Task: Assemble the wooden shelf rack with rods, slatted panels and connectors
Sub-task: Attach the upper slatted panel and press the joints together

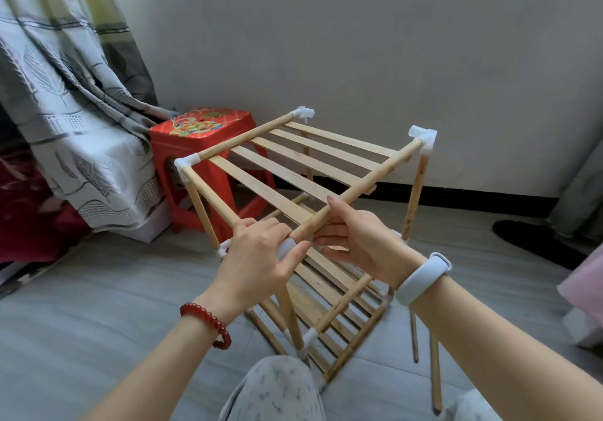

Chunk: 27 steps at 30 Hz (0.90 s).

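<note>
On a grey floor by a white wall, the left hand (261, 251) grips a white connector (285, 247), apparently seating the rod (355, 192) pinched by the right hand (355, 238) on the rack's (293, 166) top corner; pressing home comes next.

A white connector (286, 247) at the rack's (303, 172) near top corner is gripped by the left hand (257, 257). Just beside it, the side rod (355, 189) is held by the right hand (354, 239). Two loose rods (435, 375) are seen on the floor (98, 290) below the right wrist.
</note>
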Tool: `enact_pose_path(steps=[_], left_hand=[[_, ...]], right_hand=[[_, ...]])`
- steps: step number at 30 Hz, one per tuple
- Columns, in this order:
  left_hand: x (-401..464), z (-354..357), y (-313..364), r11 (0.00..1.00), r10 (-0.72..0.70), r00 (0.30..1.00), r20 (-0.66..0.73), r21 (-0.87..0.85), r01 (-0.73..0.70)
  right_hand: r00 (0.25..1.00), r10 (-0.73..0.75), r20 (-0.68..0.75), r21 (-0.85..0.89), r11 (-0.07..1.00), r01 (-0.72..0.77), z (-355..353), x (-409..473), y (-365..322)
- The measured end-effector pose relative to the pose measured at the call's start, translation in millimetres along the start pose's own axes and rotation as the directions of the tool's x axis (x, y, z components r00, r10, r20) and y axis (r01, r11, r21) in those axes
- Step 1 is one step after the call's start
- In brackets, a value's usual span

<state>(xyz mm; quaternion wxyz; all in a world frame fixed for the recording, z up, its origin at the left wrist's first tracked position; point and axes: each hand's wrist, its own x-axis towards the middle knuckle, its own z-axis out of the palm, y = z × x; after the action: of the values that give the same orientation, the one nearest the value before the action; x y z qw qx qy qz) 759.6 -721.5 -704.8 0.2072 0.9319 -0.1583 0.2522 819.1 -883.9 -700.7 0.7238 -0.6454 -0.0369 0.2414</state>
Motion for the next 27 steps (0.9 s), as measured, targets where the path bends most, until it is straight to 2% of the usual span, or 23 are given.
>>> enact_pose_path(steps=[8,12,20,24,27], left_hand=[[-20.4,-9.7,-7.6,1.0,-0.029,0.995,-0.094,-0.005,0.029],[-21.4,-12.5,-12.0,0.996,-0.086,0.993,-0.082,-0.021,0.084],[-28.4,-25.4,-29.3,0.999,-0.038,0.999,0.024,-0.003,0.038],[-32.0,-23.6,-28.6,1.0,-0.025,0.995,-0.101,-0.014,0.023],[-34.3,-22.8,-29.1,0.998,-0.049,0.99,-0.132,-0.054,0.042]], right_hand=[[0.99,-0.135,0.035,-0.081,0.987,0.137,36.3,-5.2,-3.7],[0.99,-0.143,0.022,-0.141,0.979,0.144,46.0,-1.3,-10.9],[0.984,-0.165,0.062,-0.233,0.957,0.175,46.9,6.6,4.8],[0.972,-0.184,0.144,-0.101,0.975,0.199,51.7,9.0,16.5],[0.973,-0.219,0.074,0.022,0.976,0.218,63.1,12.3,15.1]])
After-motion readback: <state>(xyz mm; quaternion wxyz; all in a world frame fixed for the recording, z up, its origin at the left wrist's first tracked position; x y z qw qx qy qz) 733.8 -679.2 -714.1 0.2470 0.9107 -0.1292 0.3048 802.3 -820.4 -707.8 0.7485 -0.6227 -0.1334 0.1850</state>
